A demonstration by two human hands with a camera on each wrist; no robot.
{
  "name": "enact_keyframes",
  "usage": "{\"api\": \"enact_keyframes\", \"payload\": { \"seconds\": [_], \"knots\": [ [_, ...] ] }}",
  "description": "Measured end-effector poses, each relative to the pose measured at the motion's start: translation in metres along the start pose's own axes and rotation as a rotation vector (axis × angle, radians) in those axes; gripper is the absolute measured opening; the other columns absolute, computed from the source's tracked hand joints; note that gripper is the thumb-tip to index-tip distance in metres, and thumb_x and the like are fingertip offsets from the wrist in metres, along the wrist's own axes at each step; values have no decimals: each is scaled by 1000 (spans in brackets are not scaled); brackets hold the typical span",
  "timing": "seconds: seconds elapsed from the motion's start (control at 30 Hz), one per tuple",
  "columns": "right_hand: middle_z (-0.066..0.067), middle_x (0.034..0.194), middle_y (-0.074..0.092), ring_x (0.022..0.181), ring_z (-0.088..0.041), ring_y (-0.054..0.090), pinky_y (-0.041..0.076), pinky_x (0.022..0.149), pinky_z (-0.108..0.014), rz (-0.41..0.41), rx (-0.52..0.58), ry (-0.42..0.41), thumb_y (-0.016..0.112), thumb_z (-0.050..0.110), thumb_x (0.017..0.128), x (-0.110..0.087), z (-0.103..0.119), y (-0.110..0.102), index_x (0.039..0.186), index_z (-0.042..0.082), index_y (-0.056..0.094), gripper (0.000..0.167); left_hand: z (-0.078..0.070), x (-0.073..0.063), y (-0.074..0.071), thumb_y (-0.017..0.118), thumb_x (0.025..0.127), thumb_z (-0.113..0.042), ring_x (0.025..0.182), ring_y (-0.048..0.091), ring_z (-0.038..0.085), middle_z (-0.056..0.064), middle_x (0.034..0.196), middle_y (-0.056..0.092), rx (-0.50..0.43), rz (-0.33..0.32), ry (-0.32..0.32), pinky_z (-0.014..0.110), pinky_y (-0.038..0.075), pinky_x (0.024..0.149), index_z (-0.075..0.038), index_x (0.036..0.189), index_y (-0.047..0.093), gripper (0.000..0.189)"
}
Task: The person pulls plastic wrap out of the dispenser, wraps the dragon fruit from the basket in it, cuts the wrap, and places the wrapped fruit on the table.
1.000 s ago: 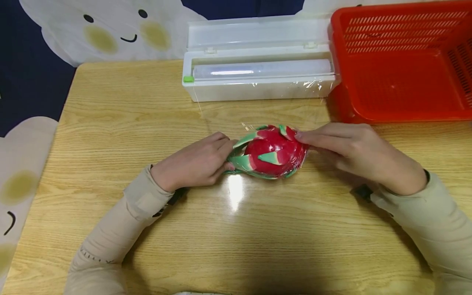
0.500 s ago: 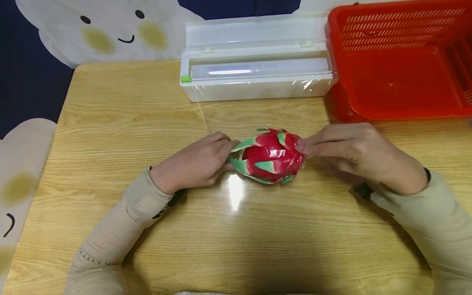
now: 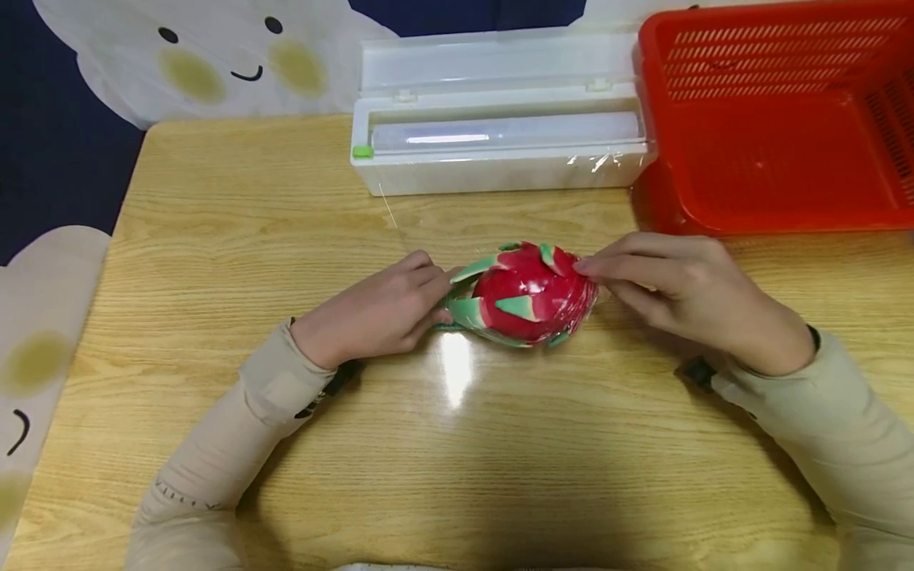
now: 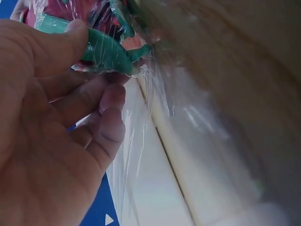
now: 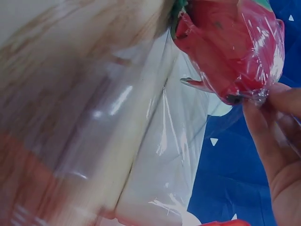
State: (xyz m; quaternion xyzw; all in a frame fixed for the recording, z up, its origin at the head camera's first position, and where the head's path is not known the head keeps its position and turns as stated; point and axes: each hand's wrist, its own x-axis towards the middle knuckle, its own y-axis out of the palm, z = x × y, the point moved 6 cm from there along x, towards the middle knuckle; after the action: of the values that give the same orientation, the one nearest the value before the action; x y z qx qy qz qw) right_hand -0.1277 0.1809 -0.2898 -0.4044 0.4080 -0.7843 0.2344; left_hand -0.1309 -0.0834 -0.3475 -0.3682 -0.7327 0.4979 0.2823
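A red dragon fruit (image 3: pixel 528 297) with green-tipped scales lies sideways between both hands over the table, covered in shiny cling film. My left hand (image 3: pixel 382 309) grips its leafy green end; in the left wrist view the thumb presses on a green scale (image 4: pixel 108 49) from above, the other fingers curled beneath. At the rounded end, my right hand (image 3: pixel 685 293) pinches gathered film between thumb and fingers, seen close in the right wrist view beside the red skin (image 5: pixel 230 42). From the fruit, clear cling film (image 5: pixel 164 136) stretches away toward the white dispenser box.
Behind the fruit stands a white cling film box (image 3: pixel 500 173), lid raised, with a film roll (image 3: pixel 507 132) inside and a green slider (image 3: pixel 362 151) at its left corner. A red plastic basket (image 3: pixel 778 226) stands at the back right. Wood-grain table (image 3: pixel 457 476) lies beneath.
The dragon fruit rolls slightly toward me and then back between the hands. Both hands keep their hold with only small shifts; the box and basket stay put.
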Motion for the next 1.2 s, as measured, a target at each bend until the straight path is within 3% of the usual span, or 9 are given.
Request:
{"api": "enact_keyframes", "payload": {
  "seconds": [0.17, 0.37, 0.47, 0.7, 0.77, 0.87, 0.97, 1.07, 1.2],
  "knots": [
    [-11, 111, 79, 95, -23, 74, 35, 104, 3, 31, -22, 20, 48, 52, 106, 0, 0, 2, 113, 7, 80, 56, 1, 1, 3, 61, 105, -23, 95, 60, 23, 8, 99, 66, -16, 11, -6, 35, 56, 88, -2, 102, 62, 21],
    [-14, 118, 78, 102, -27, 76, 35, 109, -1, 14, -4, -22, 60, 58, 98, 2, 2, 3, 120, 3, 76, 61, 5, 1, 1, 64, 103, -24, 88, 61, 18, 14, 124, 57, -77, -10, -48, 29, 57, 82, 1, 116, 65, 28],
    [-15, 119, 77, 104, -28, 75, 34, 111, -2, 23, -4, -23, 66, 59, 95, 2, 2, 5, 122, 2, 75, 65, 6, 2, 1, 64, 103, -24, 87, 59, 17, 13, 119, 57, -83, -6, -47, 29, 56, 81, 1, 115, 64, 28],
    [-19, 121, 75, 109, -32, 72, 28, 117, -3, 47, -33, 0, 61, 69, 91, 1, 1, 11, 124, -3, 73, 79, 7, 1, 0, 64, 103, -24, 91, 61, 19, 11, 109, 66, -102, -9, -69, 33, 59, 87, 8, 150, 44, 60],
    [-20, 122, 74, 109, -33, 71, 27, 118, -3, 31, -39, -12, 59, 69, 92, 1, 2, 12, 126, -3, 71, 80, 9, 1, -1, 65, 103, -25, 96, 67, 20, 12, 112, 69, -151, -5, -96, 36, 61, 91, 6, 149, 43, 60],
    [-20, 124, 72, 110, -34, 70, 43, 116, -16, 19, -71, -29, 55, 69, 94, 2, 4, 15, 131, -3, 68, 82, 13, 1, -2, 67, 102, -26, 105, 72, 22, 12, 116, 73, -230, 8, -154, 40, 61, 95, 1, 140, 46, 51],
    [-22, 126, 69, 112, -35, 68, 57, 103, -39, 38, -103, -23, 53, 71, 94, 3, 6, 17, 135, -3, 65, 85, 17, 1, -3, 70, 100, -27, 93, 72, 17, 7, 106, 75, -272, 13, -195, 36, 61, 86, -3, 124, 56, 37],
    [-24, 126, 67, 113, -37, 66, 60, 92, -54, 58, -116, -2, 50, 72, 93, 3, 7, 18, 136, -3, 64, 88, 18, 2, -4, 70, 99, -29, 79, 64, 14, 2, 95, 72, -274, 22, -204, 32, 56, 76, -5, 113, 65, 27],
    [-26, 125, 66, 112, -39, 66, 60, 91, -58, 66, -126, 32, 49, 71, 94, 3, 8, 20, 137, -4, 63, 88, 19, 2, -4, 70, 99, -29, 85, 69, 13, 3, 99, 75, -281, 25, -224, 34, 59, 80, -5, 116, 64, 30]
  ]
}}
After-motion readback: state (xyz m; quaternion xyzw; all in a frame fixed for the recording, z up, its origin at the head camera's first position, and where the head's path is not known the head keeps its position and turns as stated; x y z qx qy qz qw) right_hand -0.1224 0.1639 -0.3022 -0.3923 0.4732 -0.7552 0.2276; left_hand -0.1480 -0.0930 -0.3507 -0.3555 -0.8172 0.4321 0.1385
